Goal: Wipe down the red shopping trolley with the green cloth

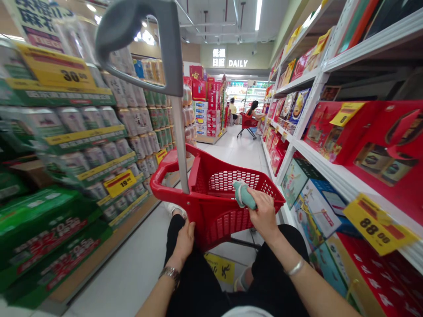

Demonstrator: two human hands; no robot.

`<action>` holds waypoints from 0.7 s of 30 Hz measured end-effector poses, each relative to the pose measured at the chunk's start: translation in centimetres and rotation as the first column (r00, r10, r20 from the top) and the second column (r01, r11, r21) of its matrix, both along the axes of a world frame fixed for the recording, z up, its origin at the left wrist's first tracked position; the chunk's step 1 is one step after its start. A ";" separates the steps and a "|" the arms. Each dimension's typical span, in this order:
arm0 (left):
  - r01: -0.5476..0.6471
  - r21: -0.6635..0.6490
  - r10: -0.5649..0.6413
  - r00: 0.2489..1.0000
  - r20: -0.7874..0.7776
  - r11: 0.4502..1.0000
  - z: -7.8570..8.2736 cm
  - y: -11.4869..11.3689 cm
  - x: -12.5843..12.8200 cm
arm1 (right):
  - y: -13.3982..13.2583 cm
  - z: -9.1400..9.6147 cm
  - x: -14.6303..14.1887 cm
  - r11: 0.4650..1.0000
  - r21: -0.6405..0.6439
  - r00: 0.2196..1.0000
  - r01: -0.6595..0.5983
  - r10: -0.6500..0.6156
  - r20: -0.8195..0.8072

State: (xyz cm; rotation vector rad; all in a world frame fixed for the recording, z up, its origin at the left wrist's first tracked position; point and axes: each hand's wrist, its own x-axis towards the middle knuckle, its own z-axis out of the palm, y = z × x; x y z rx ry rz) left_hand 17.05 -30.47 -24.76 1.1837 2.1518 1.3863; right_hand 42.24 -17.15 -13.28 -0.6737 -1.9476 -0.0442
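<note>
Both the left hand (185,237) and right hand (263,210) are at the red cart (204,211), the right clutching a green cloth (243,194) at its near rim, the left's hold on its side unclear, so hard pressing could nudge it into the shelf (333,171) beside its front.

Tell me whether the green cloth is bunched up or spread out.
Bunched up: the green cloth forms a compact wad in the right hand, with no flat expanse showing.

Gripped cloth (249,200): mint green, whitish band. Basket (205,215) by grip: red, hole grid. Handle (172,55) up-left of it: grey.
</note>
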 end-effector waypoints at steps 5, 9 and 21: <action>0.038 0.018 -0.039 0.998 0.044 0.999 0.0 -0.1 0.2 | -4.7 5.1 -5.1 0.930 0.258 0.965 -0.263 0.259 0.047; 0.050 0.043 -0.052 0.997 0.052 0.998 0.2 -0.2 0.6 | -6.9 6.4 -8.3 0.868 0.363 0.940 -0.339 0.324 0.103; 0.050 0.083 -0.056 0.996 0.075 0.995 -0.3 -0.1 0.7 | -6.8 0.3 -9.6 0.818 0.500 0.956 -0.284 0.199 0.216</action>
